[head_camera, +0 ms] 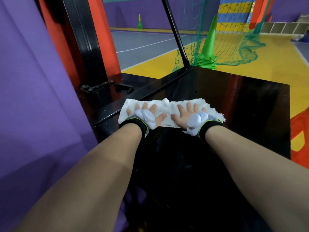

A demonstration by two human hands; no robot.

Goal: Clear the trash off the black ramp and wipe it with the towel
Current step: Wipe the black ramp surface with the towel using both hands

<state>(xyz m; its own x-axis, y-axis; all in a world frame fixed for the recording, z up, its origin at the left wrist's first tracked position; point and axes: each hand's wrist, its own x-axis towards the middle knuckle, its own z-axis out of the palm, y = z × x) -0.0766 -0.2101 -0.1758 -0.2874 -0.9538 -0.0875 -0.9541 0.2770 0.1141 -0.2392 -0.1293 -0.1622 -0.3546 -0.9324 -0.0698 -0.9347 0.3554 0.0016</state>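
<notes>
Both forearms reach out — left hand (145, 114) and right hand (190, 116) flat, fingers spread, on the towel (168, 107) — bare black ramp (234, 101) beyond, seemingly to its edge.

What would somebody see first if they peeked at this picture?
Probably the white towel in the middle, with the left hand and right hand spread flat on it, side by side on the shiny black ramp. Next, the bright green cones stacked on the yellow floor beyond the ramp's far edge.
</notes>
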